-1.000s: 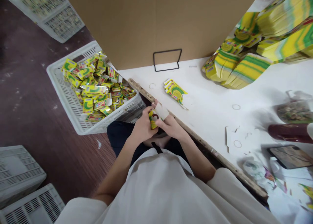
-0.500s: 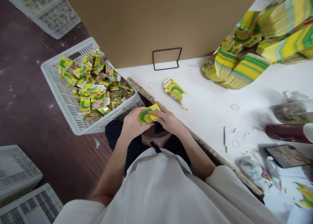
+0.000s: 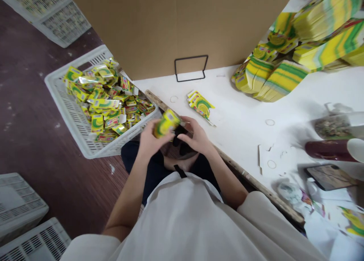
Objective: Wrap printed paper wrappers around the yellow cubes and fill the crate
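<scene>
My left hand (image 3: 149,141) is closed on a small yellow and green carton (image 3: 165,124), blurred by motion, just above my lap near the table's wooden edge. My right hand (image 3: 196,136) is right beside it with its fingers loosely spread and nothing visible in them. To the left on the floor stands a white plastic crate (image 3: 71,113) heaped with several folded yellow and green cartons (image 3: 108,98). A few flat cartons (image 3: 200,104) lie on the white table (image 3: 244,117) just beyond my hands.
Tall stacks of flat yellow-green cartons (image 3: 287,60) fill the table's far right, before a brown cardboard wall (image 3: 176,22) and a black wire stand (image 3: 190,68). A maroon bottle (image 3: 330,150), a phone (image 3: 330,176) and paper scraps lie at right. More white crates (image 3: 22,208) stand on the floor.
The carton was worked between both hands, then turned up; now my left hand carries it leftward toward the crate and my right hand has let go.
</scene>
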`<state>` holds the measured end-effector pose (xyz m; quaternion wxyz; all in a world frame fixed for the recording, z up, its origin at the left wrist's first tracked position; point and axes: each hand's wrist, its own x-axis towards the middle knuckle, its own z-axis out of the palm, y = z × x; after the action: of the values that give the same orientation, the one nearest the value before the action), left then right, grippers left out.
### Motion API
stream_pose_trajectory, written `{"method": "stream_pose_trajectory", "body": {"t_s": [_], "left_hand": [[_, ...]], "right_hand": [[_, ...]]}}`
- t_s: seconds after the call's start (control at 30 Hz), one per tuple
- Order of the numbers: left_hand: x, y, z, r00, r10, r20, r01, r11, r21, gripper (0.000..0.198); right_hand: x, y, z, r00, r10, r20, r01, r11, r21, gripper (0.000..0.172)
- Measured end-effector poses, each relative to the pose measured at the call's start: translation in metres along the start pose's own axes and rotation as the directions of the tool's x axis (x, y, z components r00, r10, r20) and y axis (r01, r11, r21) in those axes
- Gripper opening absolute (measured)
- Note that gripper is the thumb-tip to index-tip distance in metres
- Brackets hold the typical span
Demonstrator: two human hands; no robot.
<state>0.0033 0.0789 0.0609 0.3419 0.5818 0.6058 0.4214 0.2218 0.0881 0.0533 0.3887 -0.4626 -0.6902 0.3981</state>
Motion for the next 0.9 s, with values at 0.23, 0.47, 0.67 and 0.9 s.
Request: {"method": "stream_pose_trajectory", "body": {"t_s": [0.23, 0.47, 0.67, 0.9], "left_hand": [[0.023, -0.015, -0.017, 0.881, -0.106, -0.462, 0.051, 0.99, -0.132, 0.1], [-0.014, -0.028, 0.028, 0.962, -0.222, -0.158, 0.188, 0.961, -0.203, 0.074], [-0.015, -0.022, 0.03, 0.987, -0.156, 0.046, 0.163, 0.94, -0.3, 0.092], [-0.01, 0.027, 0.049, 0.989, -0.135, -0.066, 0.073, 0.816, -0.574, 0.092]], "right_hand": [[0.027, 0.053, -0.05, 0.834, 0.281, -0.475, -0.485, 0.784, -0.388, 0.029], [0.032, 0.072, -0.043, 0.838, 0.297, -0.457, -0.496, 0.765, -0.411, 0.022], [0.026, 0.04, -0.042, 0.847, 0.28, -0.451, -0.359, 0.928, -0.098, 0.021], [-0.002, -0.023, 0.018, 0.984, 0.078, 0.161, -0.126, 0.941, 0.314, 0.026]]}}
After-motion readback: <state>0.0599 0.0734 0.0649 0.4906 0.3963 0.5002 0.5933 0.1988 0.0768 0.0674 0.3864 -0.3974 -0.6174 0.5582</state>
